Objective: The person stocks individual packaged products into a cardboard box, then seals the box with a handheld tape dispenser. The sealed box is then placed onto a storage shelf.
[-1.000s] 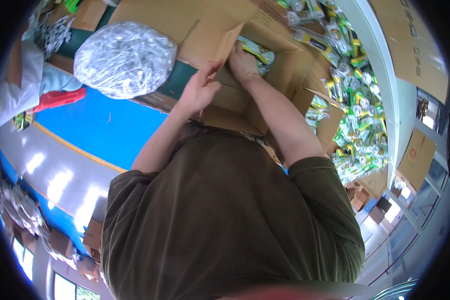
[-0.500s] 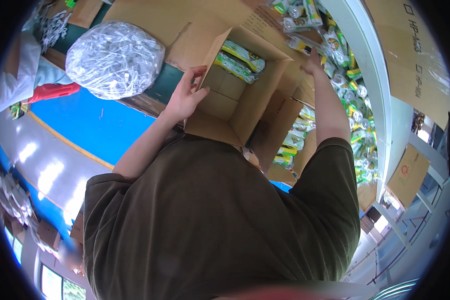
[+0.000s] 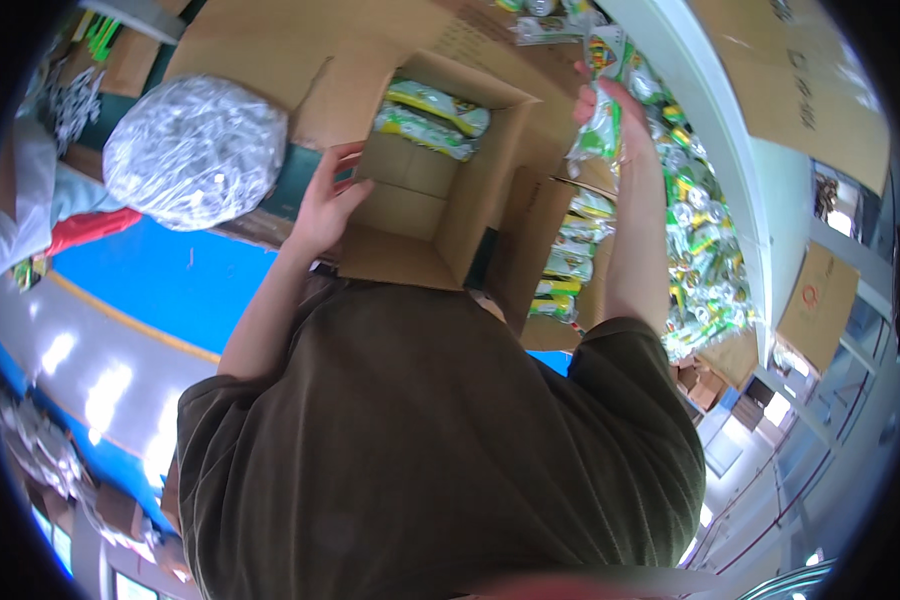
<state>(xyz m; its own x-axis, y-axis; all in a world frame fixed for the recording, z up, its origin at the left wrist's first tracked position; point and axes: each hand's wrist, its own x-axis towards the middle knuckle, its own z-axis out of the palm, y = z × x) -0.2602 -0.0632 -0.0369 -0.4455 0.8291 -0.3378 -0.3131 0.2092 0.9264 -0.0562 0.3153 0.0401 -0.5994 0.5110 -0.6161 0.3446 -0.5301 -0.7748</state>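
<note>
An open cardboard box stands before me, with green, yellow and white packets lying side by side at its far end. My left hand is at the box's left wall, thumb apart from the fingers; nothing is held in it. To the right, my right hand is closed on a long clear plastic packet with green and yellow print, raised at the edge of a pile of similar packets. What is inside the packet I cannot make out.
A second box with several packets stands right of the first. A large bundle wrapped in clear plastic sits at left. A white rail curves along the pile. Another person's red-cuffed sleeve shows at far left.
My right hand has drawn a packet up out of the pile and now holds it upright. The left hand stays by the box wall. The whole view has shifted slightly.
</note>
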